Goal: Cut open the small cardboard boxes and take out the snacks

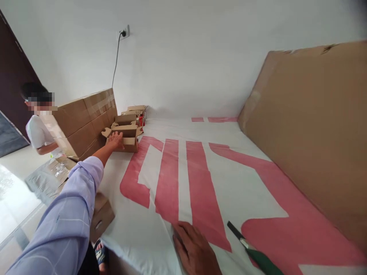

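Observation:
My left hand reaches far forward to a small open cardboard box with raised flaps. Its fingers go over the box's left end, and the thumb lies against the front side. Behind this box stand several more small open boxes, with something red showing in one of them. At the near edge of the table, my right hand rests on the red and white cloth, palm down and holding nothing. To its right lies a tool with a green handle and a narrow dark tip.
Taped brown cartons stand stacked at the left, with a person behind them. A large cardboard carton fills the right side. Another small box sits below my left forearm. A black cable hangs from the wall socket.

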Motion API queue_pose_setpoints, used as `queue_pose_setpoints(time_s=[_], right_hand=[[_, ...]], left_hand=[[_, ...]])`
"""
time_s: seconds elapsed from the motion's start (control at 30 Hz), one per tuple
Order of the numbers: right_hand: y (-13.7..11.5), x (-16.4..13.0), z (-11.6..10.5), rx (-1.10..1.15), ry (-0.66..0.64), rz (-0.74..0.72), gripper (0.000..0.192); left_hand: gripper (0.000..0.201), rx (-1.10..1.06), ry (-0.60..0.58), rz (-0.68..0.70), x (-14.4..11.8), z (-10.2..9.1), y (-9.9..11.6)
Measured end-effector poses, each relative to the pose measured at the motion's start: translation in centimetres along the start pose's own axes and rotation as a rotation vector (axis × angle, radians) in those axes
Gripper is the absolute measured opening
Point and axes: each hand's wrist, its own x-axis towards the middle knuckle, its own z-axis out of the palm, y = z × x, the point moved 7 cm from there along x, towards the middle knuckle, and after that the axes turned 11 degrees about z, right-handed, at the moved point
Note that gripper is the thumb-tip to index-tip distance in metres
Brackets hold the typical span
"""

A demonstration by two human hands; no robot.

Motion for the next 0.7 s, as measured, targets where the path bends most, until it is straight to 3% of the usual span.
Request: queue_pose_setpoints(time_s=[0.1,0.17,0.27,0.37,0.43,0.53,0.6,0.7], right_hand=[[-0.2,-0.2,0.2,0.031,-0.047,0.024,0.028],[-0.1,-0.5,0.6,0.048,-0.083,0.03,0.03],[0.0,-0.7,1.0,0.049,-0.111,0.034,0.033],[0.2,-0.6,1.1,0.062,-0.136,0.03,0.035],[0.4,-0.6,1.1,0.084,-0.161,0.043,0.037],[1.0,-0.8,1.3,0.107,-0.195,0.074,0.04],[1.1,-1.1,1.4,0.112,-0.203,0.074,0.042],[1.2,-1.2,1.5,0.117,-0.191,0.065,0.041]], left_hand=[[0.087,-0.048,-0.038,0.113,-3.7,-2.3,-0.8],[0.079,-0.179,-0.042,0.273,-7.0,-4.1,-1.3],[0.066,-0.334,-0.063,0.34,-13.7,-6.6,-3.2],[0.068,-0.388,-0.157,0.327,-21.3,-7.6,-5.1],[0.082,-0.375,-0.238,0.309,-26.0,-7.0,-5.9],[0.103,-0.291,-0.357,0.287,-31.5,-4.4,-6.4],[0.108,-0.215,-0.368,0.256,-33.7,-2.5,-6.5],[0.106,-0.151,-0.264,0.272,-35.3,-0.7,-5.7]])
